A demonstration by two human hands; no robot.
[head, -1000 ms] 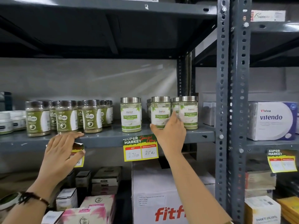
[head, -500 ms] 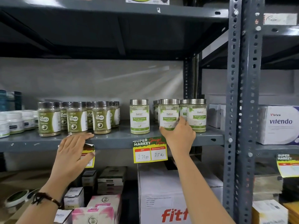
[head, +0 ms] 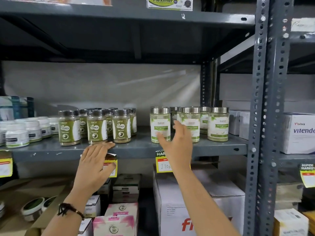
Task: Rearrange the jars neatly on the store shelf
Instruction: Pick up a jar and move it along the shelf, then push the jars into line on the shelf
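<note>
Single head-worn wide-angle view, facing the grey metal shelf [head: 136,149] squarely from close range at about the level of its jar-bearing tier, looking forward and slightly down, both forearms entering from the bottom edge; no second view shares the scene.

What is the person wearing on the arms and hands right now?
Both forearms are bare, with no sleeves or gloves in view. The left hand has a dark braided cord bracelet with small beads at the wrist. The right hand shows no rings or bands.

Jars [head: 160,125] on shelf [head: 139,149]
</note>
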